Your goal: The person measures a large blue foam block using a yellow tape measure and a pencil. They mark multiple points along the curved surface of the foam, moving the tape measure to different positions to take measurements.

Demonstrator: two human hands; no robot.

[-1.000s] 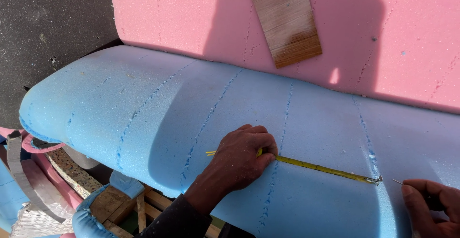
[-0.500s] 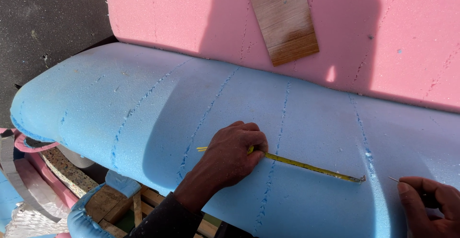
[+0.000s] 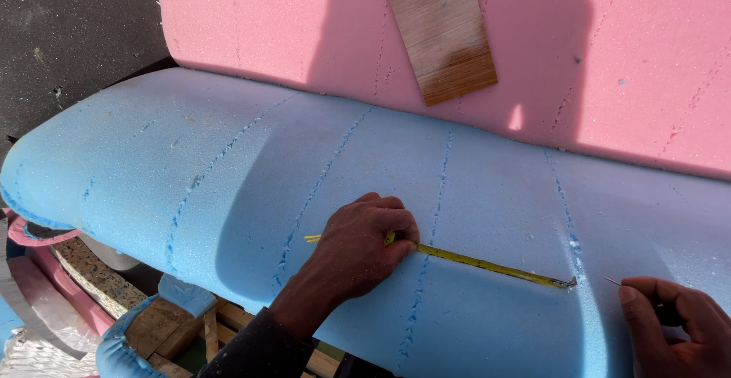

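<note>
Head view looked down on a long blue foam cushion slab with stitched-looking scored lines, filling the middle of the frame, backed by a pink foam panel across the top, where a brown wooden board piece leaned at upper centre. Left hand, low centre, pressed a thin yellow measuring tape flat on the blue foam, fingers curled together and thumb pinching the tape against the surface. Right hand, lower right corner, pinched a thin metal pin or needle between thumb and forefinger, tip just beside the tape's metal end, near a scored line. Judged best done by keeping the tape taut and straight across the scored lines, holding the left fingers firm so nothing crept, and bringing the pin tip squarely to the tape end before marking. Soft foam likely to dent, so light pressure advisable. Bare wooden frame slats showed at lower left.
</note>
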